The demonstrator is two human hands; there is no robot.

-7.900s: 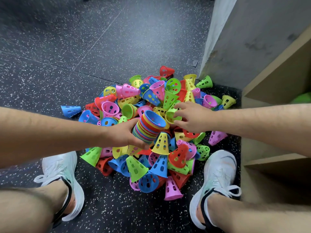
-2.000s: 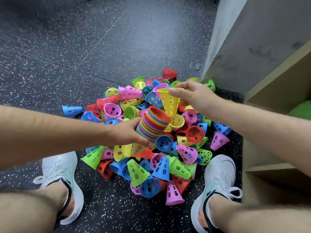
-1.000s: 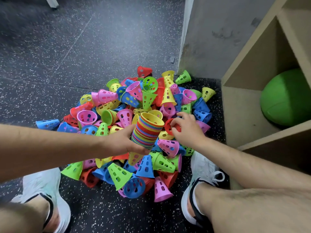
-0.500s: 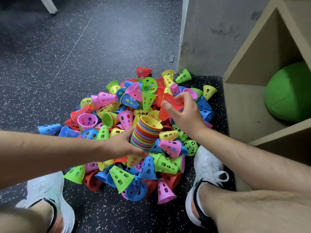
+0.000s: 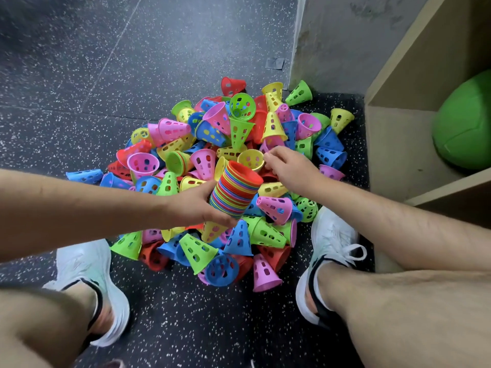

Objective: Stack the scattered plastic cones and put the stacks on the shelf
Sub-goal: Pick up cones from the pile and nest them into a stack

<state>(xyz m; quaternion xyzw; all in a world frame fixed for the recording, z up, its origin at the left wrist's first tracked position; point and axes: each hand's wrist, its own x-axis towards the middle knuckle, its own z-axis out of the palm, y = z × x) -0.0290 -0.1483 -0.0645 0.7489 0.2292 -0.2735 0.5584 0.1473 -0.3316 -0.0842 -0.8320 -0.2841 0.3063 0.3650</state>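
A heap of perforated plastic cones in red, yellow, green, blue and pink lies on the dark speckled floor between my feet. My left hand grips a tilted multicoloured stack of nested cones above the heap, with a red cone on top. My right hand hovers just right of the stack and holds nothing. Its loosely curled fingertips are at the rim of an open-side-up yellow cone. The wooden shelf stands at the right.
A green ball sits in the shelf's compartment. A grey wall rises behind the heap. My white shoes, left and right, flank the heap, with bare knees in the foreground.
The red cone that my right hand carried half a second ago now tops the stack. My right hand has let go and moved to the yellow cone beside it.
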